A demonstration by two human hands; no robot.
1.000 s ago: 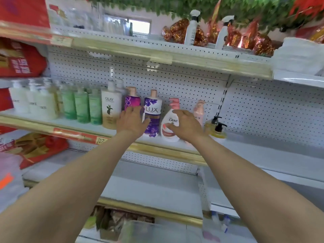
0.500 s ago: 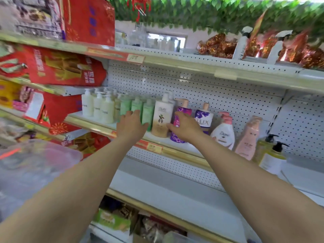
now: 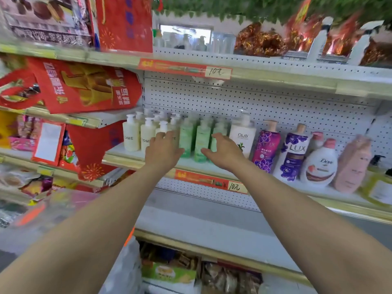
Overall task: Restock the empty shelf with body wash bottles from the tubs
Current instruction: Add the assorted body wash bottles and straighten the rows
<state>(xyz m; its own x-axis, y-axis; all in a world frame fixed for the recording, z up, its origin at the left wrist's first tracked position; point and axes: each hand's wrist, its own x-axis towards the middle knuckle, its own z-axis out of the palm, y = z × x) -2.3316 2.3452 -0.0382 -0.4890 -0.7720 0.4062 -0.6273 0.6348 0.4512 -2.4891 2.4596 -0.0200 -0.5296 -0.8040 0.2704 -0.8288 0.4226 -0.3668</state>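
Note:
A row of body wash bottles stands on the white shelf [image 3: 212,166]: cream pump bottles [image 3: 131,134], green bottles [image 3: 202,139], an Olay bottle [image 3: 242,132], two purple Lux bottles [image 3: 293,151], a white Dove bottle [image 3: 320,164] and a pink bottle [image 3: 353,164]. My left hand [image 3: 162,151] hovers with fingers spread in front of the cream bottles. My right hand [image 3: 222,152] is spread in front of the green bottles, just left of the Olay bottle. Neither hand holds anything. I cannot tell whether the fingertips touch the bottles.
A clear plastic tub [image 3: 53,211] sits blurred at the lower left. Red gift bags [image 3: 84,85] and boxes fill the left shelves. Below the bottles lies a bare white shelf [image 3: 201,221]. Spray bottles [image 3: 318,41] and foil packs stand on the top shelf.
Both hands have shifted left along the row, from the Lux and Dove bottles to the cream and green ones. The view has swung left with them.

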